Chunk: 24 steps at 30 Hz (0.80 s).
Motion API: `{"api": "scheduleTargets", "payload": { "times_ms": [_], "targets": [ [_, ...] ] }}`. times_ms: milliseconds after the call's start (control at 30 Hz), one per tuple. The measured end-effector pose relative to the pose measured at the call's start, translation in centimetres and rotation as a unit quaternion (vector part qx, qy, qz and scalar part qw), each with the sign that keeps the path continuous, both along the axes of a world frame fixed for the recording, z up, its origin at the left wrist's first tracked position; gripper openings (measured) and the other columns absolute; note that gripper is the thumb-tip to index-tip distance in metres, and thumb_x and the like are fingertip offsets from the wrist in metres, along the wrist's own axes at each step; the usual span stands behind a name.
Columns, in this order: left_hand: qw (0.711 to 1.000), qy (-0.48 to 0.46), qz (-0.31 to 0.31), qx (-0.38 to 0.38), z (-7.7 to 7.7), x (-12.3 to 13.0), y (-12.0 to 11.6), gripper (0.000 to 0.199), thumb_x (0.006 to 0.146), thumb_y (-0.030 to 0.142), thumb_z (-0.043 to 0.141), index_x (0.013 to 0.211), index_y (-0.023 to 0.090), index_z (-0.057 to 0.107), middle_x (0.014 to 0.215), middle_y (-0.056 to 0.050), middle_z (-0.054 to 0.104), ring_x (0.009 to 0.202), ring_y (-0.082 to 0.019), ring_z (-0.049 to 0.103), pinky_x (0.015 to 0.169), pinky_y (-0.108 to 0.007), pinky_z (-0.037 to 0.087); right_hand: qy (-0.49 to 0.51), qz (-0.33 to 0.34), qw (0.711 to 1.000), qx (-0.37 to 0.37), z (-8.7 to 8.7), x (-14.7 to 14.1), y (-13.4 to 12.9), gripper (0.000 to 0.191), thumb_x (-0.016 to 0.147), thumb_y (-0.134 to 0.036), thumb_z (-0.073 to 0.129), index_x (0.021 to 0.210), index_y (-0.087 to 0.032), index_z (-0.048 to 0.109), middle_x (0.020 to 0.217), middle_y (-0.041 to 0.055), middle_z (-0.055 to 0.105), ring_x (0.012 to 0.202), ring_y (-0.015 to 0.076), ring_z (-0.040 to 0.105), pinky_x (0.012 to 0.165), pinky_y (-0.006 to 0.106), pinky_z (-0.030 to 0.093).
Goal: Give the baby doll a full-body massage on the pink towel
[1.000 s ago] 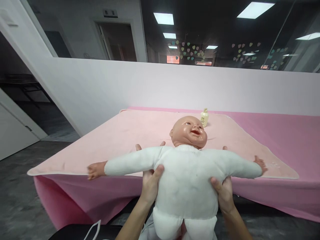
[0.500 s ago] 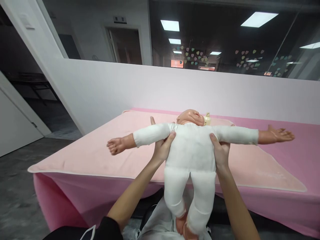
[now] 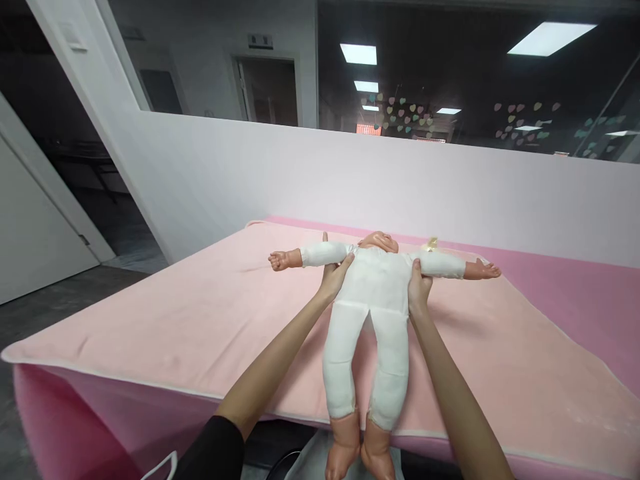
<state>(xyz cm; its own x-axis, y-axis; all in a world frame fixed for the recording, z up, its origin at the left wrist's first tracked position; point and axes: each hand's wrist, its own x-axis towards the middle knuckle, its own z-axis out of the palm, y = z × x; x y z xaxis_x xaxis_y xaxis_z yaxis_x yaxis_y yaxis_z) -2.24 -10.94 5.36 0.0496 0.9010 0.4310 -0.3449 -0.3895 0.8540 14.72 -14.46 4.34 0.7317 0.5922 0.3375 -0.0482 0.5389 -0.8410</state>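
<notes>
A baby doll (image 3: 377,280) with a white cloth body and hard, skin-toned head, hands and feet is held face up over the pink blanket (image 3: 210,313). My left hand (image 3: 336,279) grips its trunk under the armpit on the left, thumb on the chest. On the other side my right hand (image 3: 419,287) clasps the trunk the same way. The doll's arms stretch out sideways and its feet reach past the near table edge. Most of my fingers are hidden behind its back. A small yellowish thing (image 3: 432,245) lies beyond the doll's arm on the right.
A pink cloth (image 3: 590,287) covers the table beneath the blanket and hangs over its front. Behind stands a white low wall (image 3: 210,167) with dark glass (image 3: 450,80) above. At the left are a white door (image 3: 40,220) and grey floor (image 3: 135,273).
Both hands have carried the doll forward, away from me and over the blanket. Its legs now extend straighter, and the view has shifted slightly.
</notes>
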Motion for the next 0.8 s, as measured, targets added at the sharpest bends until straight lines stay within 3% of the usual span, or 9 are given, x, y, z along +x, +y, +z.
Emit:
{"api": "scheduleTargets", "payload": {
  "times_ms": [200, 367, 500, 633, 800],
  "targets": [
    [0.999, 0.001, -0.015, -0.029, -3.7, 0.5, 2.8, 0.095, 0.075, 0.037, 0.067, 0.145, 0.027, 0.004, 0.127, -0.006, 0.055, 0.114, -0.018, 0.052, 0.1, -0.033, 0.039, -0.003, 0.011, 1.0, 0.006, -3.9, 0.1, 2.9, 0.074, 0.074, -0.05, 0.058, 0.134, -0.01, 0.04, 0.14, 0.0128, 0.037, 0.127, 0.021, 0.039, 0.109, 0.034, 0.028],
    [0.995, 0.008, -0.045, -0.089, -4.5, 0.0, 3.1, 0.083, 0.075, 0.036, 0.066, 0.143, 0.026, 0.018, 0.129, -0.007, 0.053, 0.12, -0.02, 0.047, 0.102, -0.035, 0.038, 0.015, 0.022, 1.0, -0.016, -5.3, 0.3, 3.2, 0.067, 0.075, -0.045, 0.059, 0.132, -0.015, 0.042, 0.139, 0.0081, 0.039, 0.127, 0.0188, 0.039, 0.108, 0.033, 0.029],
    [0.98, 0.025, -0.115, -0.16, -4.4, -0.6, 2.6, 0.063, 0.07, 0.03, 0.07, 0.127, 0.019, 0.044, 0.127, -0.011, 0.053, 0.118, -0.026, 0.05, 0.096, -0.036, 0.043, 0.102, 0.102, 0.986, -0.086, -5.5, 0.8, 3.0, 0.052, 0.072, -0.039, 0.063, 0.118, -0.015, 0.053, 0.122, 0.0088, 0.057, 0.111, 0.0215, 0.054, 0.095, 0.034, 0.045],
    [0.962, -0.009, -0.12, -0.247, -5.0, -0.6, 2.4, 0.049, 0.066, 0.027, 0.074, 0.109, 0.017, 0.053, 0.124, -0.013, 0.055, 0.11, -0.026, 0.056, 0.089, -0.034, 0.048, 0.183, 0.24, 0.948, -0.096, -5.9, 1.2, 2.5, 0.034, 0.067, -0.036, 0.068, 0.093, -0.016, 0.062, 0.097, 0.0073, 0.067, 0.094, 0.0223, 0.061, 0.082, 0.032, 0.052],
    [0.953, -0.008, -0.101, -0.284, -6.3, -0.5, 2.8, 0.042, 0.06, 0.025, 0.079, 0.094, 0.013, 0.057, 0.113, -0.015, 0.062, 0.102, -0.025, 0.06, 0.085, -0.033, 0.05, 0.113, 0.26, 0.953, -0.102, -6.8, 1.6, 2.0, 0.029, 0.058, -0.034, 0.073, 0.077, -0.018, 0.059, 0.078, 0.0032, 0.065, 0.079, 0.0193, 0.06, 0.071, 0.03, 0.051]
  ]
}}
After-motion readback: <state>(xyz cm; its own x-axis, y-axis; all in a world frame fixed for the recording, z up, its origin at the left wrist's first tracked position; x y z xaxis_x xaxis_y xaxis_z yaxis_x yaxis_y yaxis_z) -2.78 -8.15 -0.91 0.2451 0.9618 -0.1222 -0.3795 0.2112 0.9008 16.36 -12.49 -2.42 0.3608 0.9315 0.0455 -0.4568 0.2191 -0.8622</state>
